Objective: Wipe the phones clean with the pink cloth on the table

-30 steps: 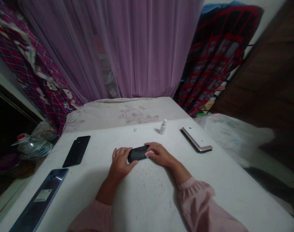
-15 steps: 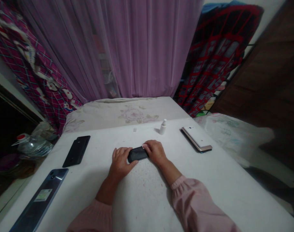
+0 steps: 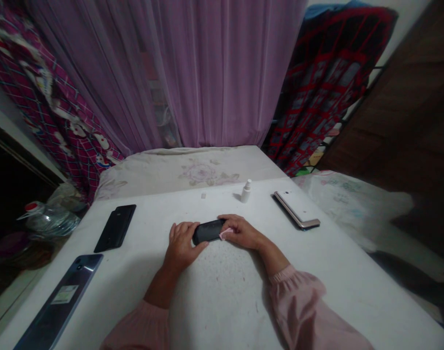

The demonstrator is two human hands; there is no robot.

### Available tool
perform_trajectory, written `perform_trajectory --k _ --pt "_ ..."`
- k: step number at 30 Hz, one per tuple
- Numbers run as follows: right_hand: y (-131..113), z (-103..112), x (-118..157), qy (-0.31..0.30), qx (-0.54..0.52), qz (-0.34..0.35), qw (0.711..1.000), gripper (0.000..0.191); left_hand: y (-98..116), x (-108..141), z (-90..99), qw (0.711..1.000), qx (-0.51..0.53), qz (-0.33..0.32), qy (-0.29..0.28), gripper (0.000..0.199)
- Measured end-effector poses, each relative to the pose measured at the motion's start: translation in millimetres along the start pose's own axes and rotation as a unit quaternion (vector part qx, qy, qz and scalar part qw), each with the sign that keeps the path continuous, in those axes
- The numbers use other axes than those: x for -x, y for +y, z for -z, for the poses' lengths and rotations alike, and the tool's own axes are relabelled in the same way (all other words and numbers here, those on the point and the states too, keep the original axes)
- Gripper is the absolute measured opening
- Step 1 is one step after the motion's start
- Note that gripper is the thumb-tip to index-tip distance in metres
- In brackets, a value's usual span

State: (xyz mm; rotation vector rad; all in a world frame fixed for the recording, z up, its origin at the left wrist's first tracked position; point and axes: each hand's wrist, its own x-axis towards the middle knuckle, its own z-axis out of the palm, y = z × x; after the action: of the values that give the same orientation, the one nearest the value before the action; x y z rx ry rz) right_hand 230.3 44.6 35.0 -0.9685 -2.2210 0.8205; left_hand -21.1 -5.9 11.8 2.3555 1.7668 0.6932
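A small black phone lies sideways on the white table, its dark face up. My left hand grips its left end, thumb along the near edge and fingers at the far edge. At the right end, my right hand pinches a small pink cloth against the phone's near corner, with its forefinger reaching over the far edge. The fingers partly cover both ends of the phone.
A white spray bottle and a tiny clear square stand beyond the hands. Stacked phones lie at the right. Black phones and a large blue-grey phone lie at the left.
My right hand has shifted slightly right and toward me, from the phone's far right corner to its near one, bringing the pink cloth along. My left hand holds its place.
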Motion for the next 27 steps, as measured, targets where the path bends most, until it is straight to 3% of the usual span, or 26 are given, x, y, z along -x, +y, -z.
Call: perform_trajectory --k 6,12,16,19,22,27 --pt "-6 -19 -14 0.097 0.07 -0.044 0.992 0.009 0 1 -0.5 1.0 0.002 -0.004 0.003 0.053" --pt "-14 -30 -26 0.133 0.146 -0.131 0.972 0.016 1 2 -0.1 1.0 0.003 -0.003 0.003 0.052" --pt "-8 -23 -20 0.112 0.104 -0.087 0.984 0.012 1 1 0.3 1.0 0.007 -0.003 -0.002 0.053" --pt "-2 -11 -11 0.059 0.023 -0.014 0.998 0.007 0 1 -0.9 1.0 0.008 -0.002 0.001 0.053" --pt "1 -2 -3 0.006 -0.011 0.012 1.0 0.006 -1 1 -2.2 1.0 0.008 -0.002 0.004 0.053" --pt "1 -6 -5 0.025 0.003 0.005 1.0 0.006 -1 1 -1.6 1.0 0.009 -0.004 -0.003 0.053"
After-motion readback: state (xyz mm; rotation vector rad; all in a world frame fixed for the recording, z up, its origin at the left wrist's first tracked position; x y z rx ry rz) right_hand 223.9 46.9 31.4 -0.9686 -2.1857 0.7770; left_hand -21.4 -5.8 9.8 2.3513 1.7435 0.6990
